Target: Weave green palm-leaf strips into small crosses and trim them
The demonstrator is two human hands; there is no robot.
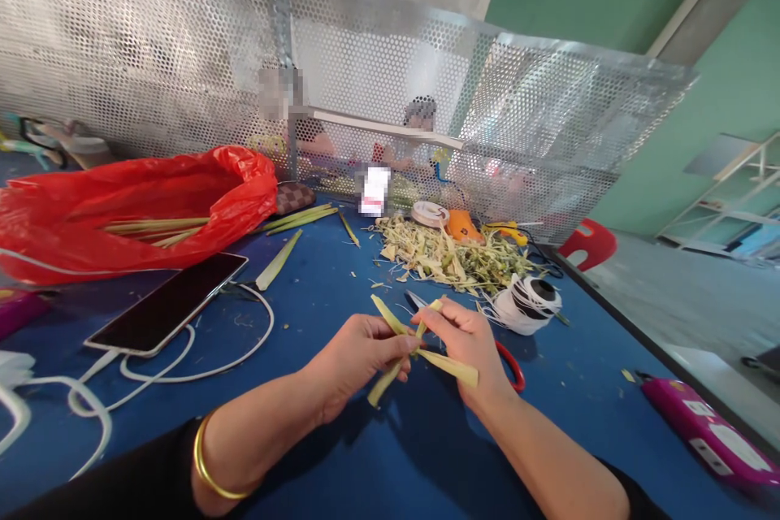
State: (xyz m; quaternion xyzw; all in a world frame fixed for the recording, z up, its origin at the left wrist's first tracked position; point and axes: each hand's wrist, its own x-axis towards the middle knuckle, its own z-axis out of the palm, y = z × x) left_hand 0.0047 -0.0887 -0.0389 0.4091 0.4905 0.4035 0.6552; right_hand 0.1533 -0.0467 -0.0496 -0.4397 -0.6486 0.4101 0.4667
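Between my two hands are pale green leaf strips (pixel 451 366) that cross one another, their ends sticking out on several sides. My left hand (pixel 366 349) pinches them near the crossing with thumb and fingers. From the other side my right hand (pixel 466 337) grips an upright strip between thumb and forefinger. Red-handled scissors (pixel 515 366) lie on the blue table (pixel 292 439), partly covered by my right hand, with the blades showing behind it. A spool of white string (pixel 527 305) stands beyond my right hand.
A heap of leaf scraps (pixel 451 256) lies ahead, with a tape roll (pixel 430 214) behind it. At left are a red plastic bag (pixel 244 187) holding long stalks, a phone (pixel 171 305) and a looped white cable (pixel 268 325). A magenta device (pixel 707 426) sits right; a perforated metal screen (pixel 378 57) stands behind.
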